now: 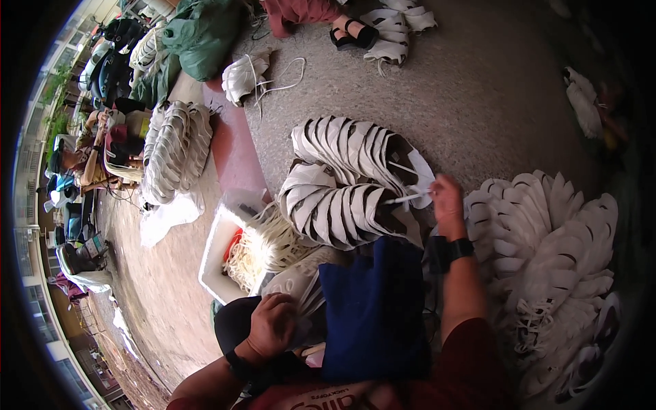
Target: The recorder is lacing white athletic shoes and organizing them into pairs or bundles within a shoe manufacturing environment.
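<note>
My right hand (447,207) is raised at the right, its fingers pinched round a white shoelace (410,197) that stretches left toward the stacked shoe uppers. These white uppers (342,215) are nested in two curved rows on the ground ahead, their dark insides showing at the right ends. Low and left of centre, my left hand (273,322) curls its fingers at the edge of a white shoe upper (295,281) with eyelet holes. Its fingertips are partly hidden. Between my arms a dark blue cloth (374,311) covers my lap.
A white foam box (213,263) holding bundled cream laces (263,249) stands left of the rows. More uppers are heaped at right (547,246), and another stack (176,150) lies far left. A green sack (201,37) and other people, one with a sandalled foot (354,34), are beyond.
</note>
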Demonstrator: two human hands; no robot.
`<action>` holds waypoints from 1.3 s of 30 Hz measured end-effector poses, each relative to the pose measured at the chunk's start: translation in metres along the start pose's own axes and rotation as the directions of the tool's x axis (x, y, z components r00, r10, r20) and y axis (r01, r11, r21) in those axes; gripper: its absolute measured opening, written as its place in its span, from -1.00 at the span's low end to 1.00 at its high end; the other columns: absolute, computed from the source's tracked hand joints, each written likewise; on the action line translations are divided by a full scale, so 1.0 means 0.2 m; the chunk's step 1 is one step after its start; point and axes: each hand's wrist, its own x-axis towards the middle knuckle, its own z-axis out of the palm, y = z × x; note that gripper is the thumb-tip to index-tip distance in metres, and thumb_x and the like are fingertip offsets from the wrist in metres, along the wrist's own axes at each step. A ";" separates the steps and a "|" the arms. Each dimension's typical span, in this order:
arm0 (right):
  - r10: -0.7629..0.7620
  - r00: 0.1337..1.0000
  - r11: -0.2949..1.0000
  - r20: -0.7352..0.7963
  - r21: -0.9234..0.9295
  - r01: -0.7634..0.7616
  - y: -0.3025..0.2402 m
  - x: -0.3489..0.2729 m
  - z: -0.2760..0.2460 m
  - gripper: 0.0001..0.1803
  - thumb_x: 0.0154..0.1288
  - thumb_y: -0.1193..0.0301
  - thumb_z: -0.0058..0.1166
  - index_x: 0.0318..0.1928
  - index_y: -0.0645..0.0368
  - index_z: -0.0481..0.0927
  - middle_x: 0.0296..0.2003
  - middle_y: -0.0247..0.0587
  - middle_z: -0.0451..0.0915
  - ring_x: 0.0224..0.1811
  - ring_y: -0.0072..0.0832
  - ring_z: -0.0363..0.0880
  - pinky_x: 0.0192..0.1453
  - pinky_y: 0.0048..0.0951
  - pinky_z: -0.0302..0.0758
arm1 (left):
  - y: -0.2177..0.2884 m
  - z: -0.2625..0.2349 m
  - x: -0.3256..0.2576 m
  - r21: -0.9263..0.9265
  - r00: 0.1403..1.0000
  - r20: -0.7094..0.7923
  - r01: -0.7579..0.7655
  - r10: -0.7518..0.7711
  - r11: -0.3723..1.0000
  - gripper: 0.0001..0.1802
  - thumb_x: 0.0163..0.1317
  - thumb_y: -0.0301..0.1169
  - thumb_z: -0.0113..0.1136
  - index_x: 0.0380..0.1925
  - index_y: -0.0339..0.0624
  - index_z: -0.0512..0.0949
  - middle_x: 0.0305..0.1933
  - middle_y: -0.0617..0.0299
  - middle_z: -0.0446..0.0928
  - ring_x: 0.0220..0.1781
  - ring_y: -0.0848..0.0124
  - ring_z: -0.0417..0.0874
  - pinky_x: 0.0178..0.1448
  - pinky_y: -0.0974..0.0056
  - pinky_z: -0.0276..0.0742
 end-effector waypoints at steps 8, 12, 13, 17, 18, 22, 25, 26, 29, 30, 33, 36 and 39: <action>-0.749 0.650 0.300 0.126 -0.811 0.503 -0.09 -0.16 -0.09 -0.89 0.04 0.50 0.07 -0.44 0.21 0.40 -0.48 -0.17 0.43 -0.39 -0.35 0.41 -0.23 -0.37 0.36 | 0.01 0.00 0.02 -0.019 1.000 0.007 0.013 -0.013 1.000 -0.75 -0.18 -0.51 0.10 -0.37 -0.24 0.52 -0.17 0.02 0.51 -0.13 0.06 0.51 -0.01 0.16 0.44; 0.045 0.888 0.144 0.458 -0.883 0.448 0.39 -0.31 0.21 -0.49 -0.11 0.06 0.33 -0.36 0.28 0.53 -0.41 0.02 0.57 -0.36 -0.15 0.55 -0.24 -0.28 0.46 | 0.00 0.00 0.00 -0.007 0.999 0.005 0.037 -0.037 0.999 -0.74 -0.19 -0.51 0.10 -0.37 -0.23 0.52 -0.17 0.02 0.51 -0.12 0.06 0.51 -0.01 0.15 0.44; 0.179 0.889 0.002 0.422 -0.903 0.429 0.46 -0.33 0.25 -0.40 -0.18 0.03 0.35 -0.27 0.30 0.56 -0.31 0.07 0.60 -0.26 -0.09 0.59 -0.16 -0.26 0.49 | 0.00 0.00 0.00 -0.008 0.999 0.006 0.036 -0.036 0.999 -0.74 -0.19 -0.51 0.10 -0.37 -0.23 0.52 -0.17 0.02 0.51 -0.12 0.06 0.51 -0.01 0.15 0.44; 0.255 0.899 0.037 0.357 -0.932 0.360 0.55 -0.28 0.33 -0.24 -0.24 -0.05 0.35 -0.17 0.37 0.55 -0.24 0.17 0.57 -0.15 -0.07 0.57 -0.05 -0.21 0.48 | -0.01 0.01 0.02 -0.013 1.000 0.013 0.019 -0.019 1.000 -0.72 -0.20 -0.50 0.14 -0.36 -0.22 0.51 -0.17 0.04 0.50 -0.12 0.05 0.51 0.00 0.13 0.44; 0.249 0.908 -0.030 0.336 -0.935 0.354 0.57 -0.28 0.36 -0.22 -0.25 -0.07 0.34 -0.16 0.38 0.55 -0.22 0.20 0.56 -0.13 -0.05 0.56 -0.05 -0.21 0.49 | -0.01 0.00 0.01 -0.006 1.000 0.015 0.007 -0.007 1.000 -0.70 -0.20 -0.50 0.16 -0.34 -0.20 0.49 -0.17 0.06 0.49 -0.12 0.05 0.51 -0.01 0.12 0.44; 0.260 0.939 -0.146 0.226 -0.952 0.270 0.61 -0.35 0.54 -0.13 -0.23 -0.12 0.29 -0.05 0.38 0.50 0.06 0.28 0.37 0.17 0.07 0.30 0.22 -0.11 0.26 | -0.03 0.01 0.00 0.007 0.999 0.034 0.027 -0.027 1.000 -0.70 -0.20 -0.49 0.17 -0.34 -0.19 0.51 -0.16 0.06 0.49 -0.12 0.05 0.51 0.00 0.12 0.44; 0.264 0.955 -0.169 0.132 -0.969 0.181 0.77 -0.29 0.54 -0.06 -0.23 -0.13 0.28 0.10 0.29 0.42 0.26 0.22 0.13 0.35 0.14 -0.05 0.39 0.00 -0.08 | -0.02 0.00 0.01 0.034 0.997 0.069 0.017 -0.019 0.999 -0.71 -0.20 -0.49 0.16 -0.34 -0.19 0.52 -0.16 0.07 0.49 -0.11 0.05 0.51 0.00 0.12 0.44; 0.224 0.966 -0.157 0.131 -0.973 0.168 0.83 -0.28 0.54 -0.08 -0.23 -0.11 0.29 0.11 0.23 0.42 0.26 0.17 0.16 0.34 0.12 -0.03 0.38 0.00 -0.07 | -0.03 0.00 0.01 0.025 0.999 0.047 0.024 -0.025 0.999 -0.73 -0.19 -0.43 0.15 -0.37 -0.17 0.53 -0.18 0.07 0.50 -0.13 0.07 0.52 0.00 0.13 0.44; 0.211 0.962 -0.116 0.173 -0.973 0.201 0.98 -0.27 0.52 -0.13 -0.22 -0.06 0.30 0.12 0.14 0.42 0.25 0.08 0.22 0.32 0.05 0.06 0.37 -0.02 -0.02 | -0.04 0.02 -0.01 0.028 0.999 0.013 0.031 -0.031 0.999 -0.76 -0.17 -0.37 0.15 -0.41 -0.15 0.55 -0.20 0.07 0.52 -0.16 0.08 0.54 -0.01 0.13 0.45; 0.230 0.948 -0.090 0.220 -0.965 0.245 1.04 -0.26 0.51 -0.15 -0.22 -0.02 0.30 0.13 0.10 0.41 0.23 0.04 0.25 0.31 0.00 0.12 0.37 -0.04 0.01 | -0.05 0.03 -0.01 0.037 0.999 0.013 0.033 -0.034 0.999 -0.77 -0.17 -0.37 0.15 -0.41 -0.15 0.55 -0.20 0.07 0.51 -0.16 0.09 0.54 -0.02 0.13 0.45; 0.172 0.974 -0.004 0.149 -0.988 0.152 1.22 -0.10 0.31 -0.11 -0.21 -0.12 0.28 0.05 0.30 0.47 0.26 0.22 0.16 0.39 0.03 -0.07 0.41 -0.06 -0.10 | -0.04 0.04 0.02 0.010 1.000 0.020 0.003 -0.003 1.000 -0.78 -0.16 -0.39 0.14 -0.42 -0.16 0.54 -0.20 0.06 0.51 -0.17 0.09 0.54 -0.03 0.13 0.45; 0.079 0.951 0.169 0.300 -0.944 0.283 1.16 -0.08 0.24 -0.17 -0.29 0.15 0.37 0.08 0.19 0.41 0.04 0.02 0.46 0.13 -0.12 0.39 0.24 -0.26 0.27 | -0.03 0.00 0.01 0.002 1.000 0.017 -0.003 0.003 1.000 -0.76 -0.18 -0.44 0.15 -0.39 -0.20 0.51 -0.20 0.06 0.50 -0.15 0.07 0.52 -0.04 0.12 0.45; -0.002 0.910 0.413 0.415 -0.828 0.379 0.94 -0.07 0.10 -0.29 -0.27 0.33 0.39 0.01 0.25 0.45 -0.07 -0.08 0.53 -0.02 -0.23 0.50 0.10 -0.34 0.40 | 0.00 -0.01 0.03 -0.004 1.000 -0.008 -0.023 0.023 1.000 -0.73 -0.20 -0.49 0.16 -0.38 -0.22 0.49 -0.20 0.06 0.49 -0.14 0.06 0.51 -0.04 0.12 0.46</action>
